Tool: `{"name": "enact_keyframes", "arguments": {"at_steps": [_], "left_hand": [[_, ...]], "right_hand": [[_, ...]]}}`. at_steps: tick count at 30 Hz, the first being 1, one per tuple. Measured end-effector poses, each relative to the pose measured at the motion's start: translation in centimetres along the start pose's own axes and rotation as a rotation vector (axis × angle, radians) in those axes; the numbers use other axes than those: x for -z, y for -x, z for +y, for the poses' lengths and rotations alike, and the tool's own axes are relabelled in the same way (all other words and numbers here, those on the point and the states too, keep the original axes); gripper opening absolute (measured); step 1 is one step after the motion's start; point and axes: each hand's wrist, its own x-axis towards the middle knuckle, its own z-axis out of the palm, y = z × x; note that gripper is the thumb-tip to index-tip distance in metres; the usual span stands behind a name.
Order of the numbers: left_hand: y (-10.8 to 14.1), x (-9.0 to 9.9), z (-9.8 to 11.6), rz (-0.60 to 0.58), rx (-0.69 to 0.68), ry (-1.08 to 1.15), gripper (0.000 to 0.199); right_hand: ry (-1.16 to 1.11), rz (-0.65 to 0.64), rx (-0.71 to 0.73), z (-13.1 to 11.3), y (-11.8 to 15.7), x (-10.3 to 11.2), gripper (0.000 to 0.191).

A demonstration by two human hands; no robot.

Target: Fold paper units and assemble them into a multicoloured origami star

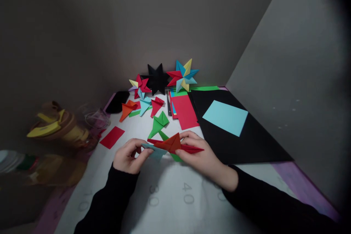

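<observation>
Between my two hands, just above the white table sheet, is a folded paper star part [172, 144] with orange, red, light blue and green points. My left hand [131, 155] pinches its light blue point [155, 150] between thumb and fingers. On the other side, my right hand [199, 151] grips the orange and red part, thumb in front and fingers behind. A loose green folded piece [159, 123] lies just beyond the held paper. Farther back are an orange piece [128, 109], a light blue piece [145, 106] and a red piece [157, 106].
Finished paper stars, one black [156, 78] and one multicoloured [183, 76], lean on the wall. A red sheet [185, 111] tops a paper stack. Right, a light blue sheet [226, 117] lies on black card [246, 150]. Left are a phone [117, 102], a red rectangle [112, 137] and a bottle [16, 161].
</observation>
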Motion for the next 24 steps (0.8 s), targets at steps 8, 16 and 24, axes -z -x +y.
{"name": "enact_keyframes", "arguments": {"at_steps": [8,16,24], "left_hand": [[0.0,-0.6,0.8,0.029,0.031,0.103,0.007],[0.2,-1.6,2.1,0.154,0.335,0.328,0.022],[-0.2,-1.2,1.1,0.093,0.535,0.421,0.029]], "right_hand": [[-0.008,-0.009,0.018,0.1,0.0,-0.3,0.006],[-0.085,-0.064,-0.064,-1.3,0.0,-0.3,0.014],[-0.203,-0.13,-0.196,-0.9,-0.3,-0.5,0.004]]}}
